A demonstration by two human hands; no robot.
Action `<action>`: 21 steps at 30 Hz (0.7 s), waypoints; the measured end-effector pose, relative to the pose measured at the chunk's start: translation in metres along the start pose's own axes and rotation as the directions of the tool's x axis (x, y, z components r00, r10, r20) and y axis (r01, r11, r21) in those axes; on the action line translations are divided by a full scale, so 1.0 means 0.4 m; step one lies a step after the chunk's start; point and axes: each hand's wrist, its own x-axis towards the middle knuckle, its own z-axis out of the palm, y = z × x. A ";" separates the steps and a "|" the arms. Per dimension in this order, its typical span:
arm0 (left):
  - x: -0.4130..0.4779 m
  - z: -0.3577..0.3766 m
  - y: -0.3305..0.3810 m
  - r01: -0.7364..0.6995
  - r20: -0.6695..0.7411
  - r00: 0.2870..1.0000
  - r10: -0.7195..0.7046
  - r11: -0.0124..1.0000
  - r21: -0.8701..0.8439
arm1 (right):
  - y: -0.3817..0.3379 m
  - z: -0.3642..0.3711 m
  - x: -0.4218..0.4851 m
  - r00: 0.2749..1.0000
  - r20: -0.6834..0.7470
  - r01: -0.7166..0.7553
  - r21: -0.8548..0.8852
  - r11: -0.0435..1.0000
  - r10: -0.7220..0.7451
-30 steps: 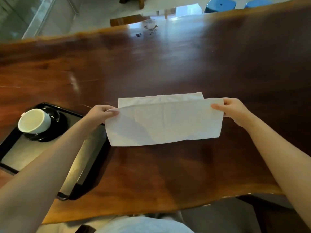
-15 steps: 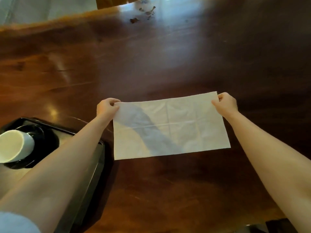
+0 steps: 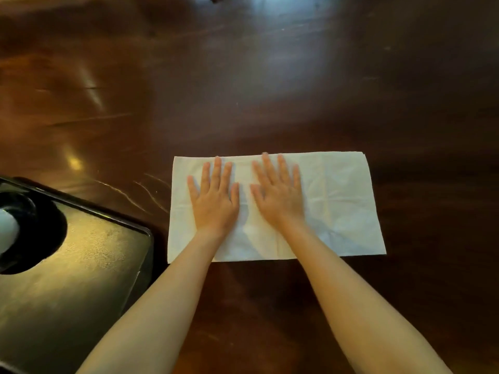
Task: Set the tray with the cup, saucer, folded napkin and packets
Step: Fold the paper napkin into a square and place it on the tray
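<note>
Half a second ago both hands held the napkin up by its far corners; now it lies flat on the bench, one white creased rectangle just right of the single dark tray. The left hand and right hand press it palm-down, fingers spread wide, gripping nothing. One white cup shows at the tray's left edge.

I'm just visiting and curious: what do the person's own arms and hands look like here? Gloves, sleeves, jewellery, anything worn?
Both arms are bare from the bottom of the picture up to the wrists: no sleeves show. The left hand and right hand wear no gloves, and no rings, watch or bracelets are visible. The fingers are slim with short nails; no polish can be made out in this dim light.
</note>
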 end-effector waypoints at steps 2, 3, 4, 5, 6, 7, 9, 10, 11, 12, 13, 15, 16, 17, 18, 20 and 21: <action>-0.003 -0.002 -0.031 0.073 -0.025 0.997 -0.073 0.997 -0.023 | 0.098 -0.008 -0.023 0.994 -0.043 -0.101 -0.032 0.994 0.099; -0.005 -0.005 -0.051 0.095 -0.036 0.995 -0.097 0.995 -0.032 | 0.157 -0.016 -0.039 0.987 -0.054 -0.155 -0.048 0.987 0.152; -0.006 -0.010 -0.068 0.104 -0.042 0.994 -0.105 0.994 -0.036 | 0.217 -0.027 -0.056 0.978 -0.052 -0.205 -0.055 0.977 0.202; -0.008 -0.014 -0.080 0.104 -0.048 0.993 -0.105 0.994 -0.034 | 0.268 -0.039 -0.070 0.968 -0.054 -0.246 -0.058 0.967 0.243; -0.010 -0.013 -0.087 0.102 -0.055 0.993 -0.104 0.994 -0.027 | 0.304 -0.049 -0.080 0.960 -0.063 -0.276 -0.072 0.959 0.272; -0.010 -0.012 -0.086 0.097 -0.061 0.993 -0.098 0.995 -0.021 | 0.324 -0.052 -0.087 0.956 -0.072 -0.290 -0.085 0.953 0.284; -0.010 -0.011 -0.084 0.080 -0.052 0.995 -0.080 0.997 -0.019 | 0.338 -0.052 -0.095 0.957 -0.072 -0.286 -0.081 0.955 0.281; -0.010 -0.012 -0.087 0.068 -0.041 0.997 -0.068 0.998 -0.009 | 0.340 -0.054 -0.096 0.960 -0.069 -0.277 -0.081 0.957 0.272; -0.012 -0.015 -0.093 0.057 -0.024 0.998 -0.057 0.998 0.004 | 0.341 -0.056 -0.095 0.962 -0.060 -0.271 -0.084 0.959 0.266; -0.017 -0.020 -0.096 0.051 -0.003 0.999 -0.051 0.999 0.013 | 0.338 -0.062 -0.096 0.962 -0.038 -0.272 -0.089 0.958 0.270; -0.027 -0.026 -0.095 0.044 0.011 0.999 -0.044 0.999 0.021 | 0.332 -0.069 -0.098 0.959 -0.015 -0.284 -0.086 0.955 0.284; -0.068 -0.038 -0.064 -0.013 -0.014 1.000 0.013 0.999 0.029 | 0.285 -0.087 -0.111 0.961 0.003 -0.275 -0.062 0.959 0.276; -0.102 -0.040 -0.038 -0.075 -0.033 0.997 0.076 0.997 0.032 | 0.244 -0.093 -0.125 0.976 0.014 -0.214 -0.054 0.975 0.216; -0.143 -0.040 -0.012 -0.146 -0.036 0.988 0.147 0.989 0.028 | 0.193 -0.093 -0.148 0.993 0.035 -0.112 -0.053 0.992 0.114; -0.184 -0.034 0.006 -0.218 -0.017 0.976 0.219 0.976 0.020 | 0.145 -0.090 -0.180 0.997 0.079 0.006 -0.060 0.998 -0.002; -0.259 -0.013 0.002 -0.327 0.063 0.943 0.326 0.945 0.008 | 0.087 -0.065 -0.263 0.963 0.211 0.189 -0.093 0.978 -0.166; -0.286 -0.003 -0.022 -0.361 0.105 0.928 0.358 0.932 0.017 | 0.088 -0.052 -0.301 0.942 0.263 0.242 -0.107 0.964 -0.207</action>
